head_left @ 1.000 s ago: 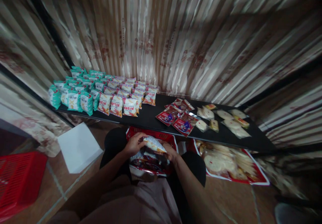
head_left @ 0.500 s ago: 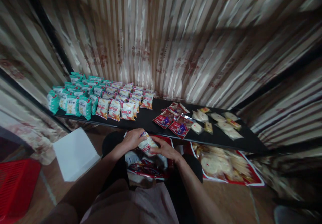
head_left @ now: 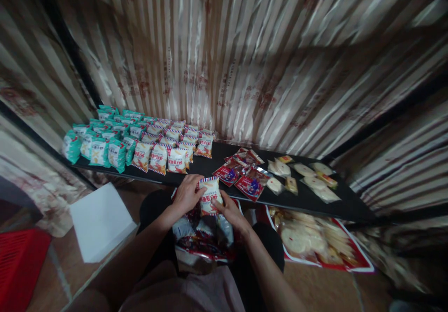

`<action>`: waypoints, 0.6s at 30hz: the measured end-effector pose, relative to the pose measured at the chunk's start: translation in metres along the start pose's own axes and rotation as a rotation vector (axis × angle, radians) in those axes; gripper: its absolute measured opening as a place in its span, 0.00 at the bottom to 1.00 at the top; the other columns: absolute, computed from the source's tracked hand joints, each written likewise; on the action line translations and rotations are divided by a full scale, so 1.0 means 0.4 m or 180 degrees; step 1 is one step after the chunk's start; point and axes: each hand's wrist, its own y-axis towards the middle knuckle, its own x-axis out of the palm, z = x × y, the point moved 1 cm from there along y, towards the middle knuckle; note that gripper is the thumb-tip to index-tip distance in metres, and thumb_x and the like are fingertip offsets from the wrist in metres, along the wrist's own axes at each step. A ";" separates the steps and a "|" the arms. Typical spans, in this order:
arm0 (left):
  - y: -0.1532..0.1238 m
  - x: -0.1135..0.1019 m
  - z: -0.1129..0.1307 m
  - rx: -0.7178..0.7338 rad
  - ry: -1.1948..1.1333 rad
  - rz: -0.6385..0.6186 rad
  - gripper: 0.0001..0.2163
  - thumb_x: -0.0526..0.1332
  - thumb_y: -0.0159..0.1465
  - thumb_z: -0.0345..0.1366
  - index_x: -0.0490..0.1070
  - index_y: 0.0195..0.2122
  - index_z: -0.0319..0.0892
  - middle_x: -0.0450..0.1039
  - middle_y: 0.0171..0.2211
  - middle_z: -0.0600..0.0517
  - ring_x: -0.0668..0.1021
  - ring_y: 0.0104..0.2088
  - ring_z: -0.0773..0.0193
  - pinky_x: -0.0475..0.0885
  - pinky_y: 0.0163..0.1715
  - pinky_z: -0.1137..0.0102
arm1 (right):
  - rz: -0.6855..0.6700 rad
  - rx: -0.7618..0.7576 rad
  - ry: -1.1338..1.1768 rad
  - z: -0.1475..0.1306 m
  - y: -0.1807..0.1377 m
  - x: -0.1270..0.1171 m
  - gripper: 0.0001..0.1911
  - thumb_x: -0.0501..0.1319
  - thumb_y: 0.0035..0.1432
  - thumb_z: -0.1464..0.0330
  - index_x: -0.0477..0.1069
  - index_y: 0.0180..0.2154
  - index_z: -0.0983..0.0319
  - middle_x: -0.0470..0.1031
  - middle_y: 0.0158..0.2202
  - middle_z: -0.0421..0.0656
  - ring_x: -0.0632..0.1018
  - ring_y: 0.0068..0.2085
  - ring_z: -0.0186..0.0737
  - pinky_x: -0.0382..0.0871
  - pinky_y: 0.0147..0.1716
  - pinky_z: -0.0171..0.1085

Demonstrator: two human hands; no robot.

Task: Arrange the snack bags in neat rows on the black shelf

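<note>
Between my two hands is a small white and orange snack bag (head_left: 210,196) with a striped top edge, held upright. My left hand (head_left: 191,191) grips its left side, and my right hand (head_left: 228,209) grips its lower right. Below them, between my knees, a red container (head_left: 238,205) holds dark red packets and silvery white bags. On the black shelf (head_left: 210,172) ahead stand rows of similar white and orange bags (head_left: 177,159), with teal snack bags (head_left: 100,152) to their left.
Red flat packets (head_left: 250,183) and pale round wrapped items (head_left: 304,170) lie on the shelf's right half. Under it sits a red box (head_left: 364,260) of wrapped pale discs. A white box (head_left: 101,223) and a red basket (head_left: 21,260) are on the floor at left. Striped curtain (head_left: 210,60) hangs behind.
The snack bag has been turned upright with its printed front showing, and raised slightly out of the container area. Both hands stay on it. The view has shifted slightly.
</note>
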 end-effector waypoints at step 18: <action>0.074 0.129 -0.044 -0.1367 -0.1038 0.0371 0.24 0.57 0.61 0.35 0.56 0.58 0.42 0.71 0.49 0.45 0.76 0.45 0.61 0.71 0.47 0.63 | 0.0623 -0.0220 -0.0375 -0.021 0.179 -0.018 0.24 0.61 0.49 0.52 0.71 0.44 0.60 0.78 0.39 0.44 0.77 0.40 0.46 0.70 0.42 0.43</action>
